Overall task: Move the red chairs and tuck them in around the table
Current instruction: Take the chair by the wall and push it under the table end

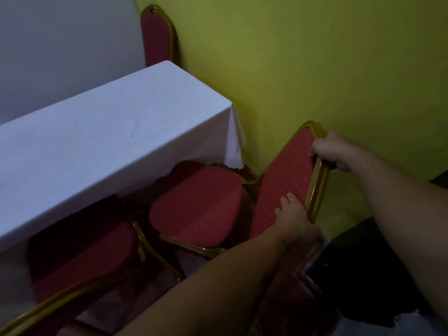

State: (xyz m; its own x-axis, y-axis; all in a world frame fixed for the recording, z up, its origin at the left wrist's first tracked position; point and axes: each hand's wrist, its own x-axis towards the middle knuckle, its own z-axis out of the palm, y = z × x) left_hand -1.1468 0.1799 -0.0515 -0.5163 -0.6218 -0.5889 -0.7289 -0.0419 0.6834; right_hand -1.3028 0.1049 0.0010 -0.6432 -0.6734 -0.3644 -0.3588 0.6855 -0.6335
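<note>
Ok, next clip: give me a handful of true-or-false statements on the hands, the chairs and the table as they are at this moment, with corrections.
1. Both hands grip the backrest of one red chair. True: the right hand holds its top edge, the left hand its lower side.
2. The table is bare wood. False: a white cloth covers it.
3. The held chair's seat is fully under the table. False: most of it shows beyond the cloth's edge.
4. Another red chair stands at the table's far end by the green wall. True.
5. Plates sit on the table. False: nothing shows on the cloth.
</note>
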